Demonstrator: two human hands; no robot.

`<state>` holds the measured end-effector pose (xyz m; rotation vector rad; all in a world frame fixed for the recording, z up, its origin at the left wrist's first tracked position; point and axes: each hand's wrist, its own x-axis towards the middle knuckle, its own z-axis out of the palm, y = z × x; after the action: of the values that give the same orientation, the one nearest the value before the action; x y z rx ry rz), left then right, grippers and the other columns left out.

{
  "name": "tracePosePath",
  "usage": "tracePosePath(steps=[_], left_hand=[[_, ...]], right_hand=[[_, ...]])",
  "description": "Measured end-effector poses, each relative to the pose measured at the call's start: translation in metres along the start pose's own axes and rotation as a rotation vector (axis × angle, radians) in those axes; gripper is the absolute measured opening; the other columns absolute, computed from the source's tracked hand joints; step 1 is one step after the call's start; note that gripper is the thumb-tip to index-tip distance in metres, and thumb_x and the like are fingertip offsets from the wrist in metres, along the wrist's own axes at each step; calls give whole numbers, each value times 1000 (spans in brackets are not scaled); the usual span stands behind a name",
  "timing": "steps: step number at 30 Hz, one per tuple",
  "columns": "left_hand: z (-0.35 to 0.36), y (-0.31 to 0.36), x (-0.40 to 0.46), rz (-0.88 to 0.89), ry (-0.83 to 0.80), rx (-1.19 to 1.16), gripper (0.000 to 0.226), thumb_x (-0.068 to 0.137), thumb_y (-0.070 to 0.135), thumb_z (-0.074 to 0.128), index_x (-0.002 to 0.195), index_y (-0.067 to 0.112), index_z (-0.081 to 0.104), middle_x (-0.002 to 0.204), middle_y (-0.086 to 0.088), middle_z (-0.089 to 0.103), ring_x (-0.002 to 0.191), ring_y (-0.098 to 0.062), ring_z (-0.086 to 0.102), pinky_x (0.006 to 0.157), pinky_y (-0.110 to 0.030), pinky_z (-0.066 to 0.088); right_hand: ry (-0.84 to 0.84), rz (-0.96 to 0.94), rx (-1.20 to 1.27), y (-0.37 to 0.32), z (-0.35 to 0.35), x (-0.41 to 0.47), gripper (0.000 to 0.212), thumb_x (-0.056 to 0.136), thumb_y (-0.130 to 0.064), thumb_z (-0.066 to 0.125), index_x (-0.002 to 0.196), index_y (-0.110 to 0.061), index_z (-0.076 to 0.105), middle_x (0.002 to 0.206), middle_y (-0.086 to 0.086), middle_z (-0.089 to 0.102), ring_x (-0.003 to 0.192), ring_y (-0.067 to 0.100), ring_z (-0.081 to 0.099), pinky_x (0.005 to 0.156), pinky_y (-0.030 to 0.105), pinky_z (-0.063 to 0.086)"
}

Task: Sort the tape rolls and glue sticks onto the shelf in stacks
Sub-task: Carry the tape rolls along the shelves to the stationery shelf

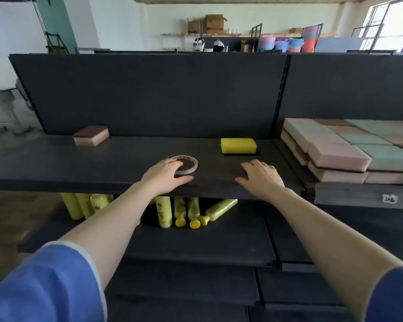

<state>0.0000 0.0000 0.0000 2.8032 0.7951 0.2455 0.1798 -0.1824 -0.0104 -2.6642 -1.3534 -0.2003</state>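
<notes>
While my left hand (164, 174) rests over the near edge of the tape roll (185, 164), fingers loosely curved on its rim, thumb stretched along the shelf (91, 163), I cannot tell whether it truly grips. My right hand (262, 178) lies flat, holding nothing, well right. Roll lies flat, hole upward, mid-shelf; left is plainly nearer.
</notes>
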Motion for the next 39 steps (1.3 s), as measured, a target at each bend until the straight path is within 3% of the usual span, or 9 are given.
tracePosePath(steps=[7, 17, 23, 27, 39], left_hand=[[5, 0, -3, -44, -36, 42, 66, 89, 58, 44, 139, 17, 38, 146, -1, 37, 132, -20, 36, 101, -38, 37], [3, 4, -13, -15, 69, 79, 44, 86, 48, 58, 120, 19, 57, 123, -1, 54, 113, -20, 47, 88, -37, 45], [1, 11, -21, 31, 126, 119, 26, 86, 31, 64, 109, 18, 61, 108, 1, 59, 98, -16, 51, 75, -25, 38], [1, 15, -27, 9, 122, 115, 24, 87, 28, 63, 108, 17, 61, 103, 2, 56, 88, -13, 49, 71, -25, 37], [1, 29, -52, -78, 177, 106, 20, 85, 30, 63, 103, 21, 61, 98, 3, 63, 84, -17, 60, 72, -32, 49]], right_hand=[[6, -16, -3, 2, 0, 1, 49, 93, -46, 46, 132, -15, 47, 128, 9, 50, 119, 28, 46, 97, 39, 34], [-1, -29, 8, 5, -5, -3, 50, 95, -47, 41, 133, -15, 45, 129, 9, 49, 120, 28, 46, 98, 39, 34], [-3, -33, 17, 9, -8, -9, 49, 95, -46, 41, 133, -15, 45, 129, 10, 49, 120, 28, 46, 98, 38, 33], [0, -42, 20, 11, -11, -15, 49, 96, -45, 41, 133, -14, 45, 129, 10, 49, 120, 28, 46, 98, 38, 33], [29, -91, 0, 14, -20, -39, 42, 93, -33, 46, 130, -14, 47, 128, 10, 49, 118, 29, 45, 96, 38, 34]])
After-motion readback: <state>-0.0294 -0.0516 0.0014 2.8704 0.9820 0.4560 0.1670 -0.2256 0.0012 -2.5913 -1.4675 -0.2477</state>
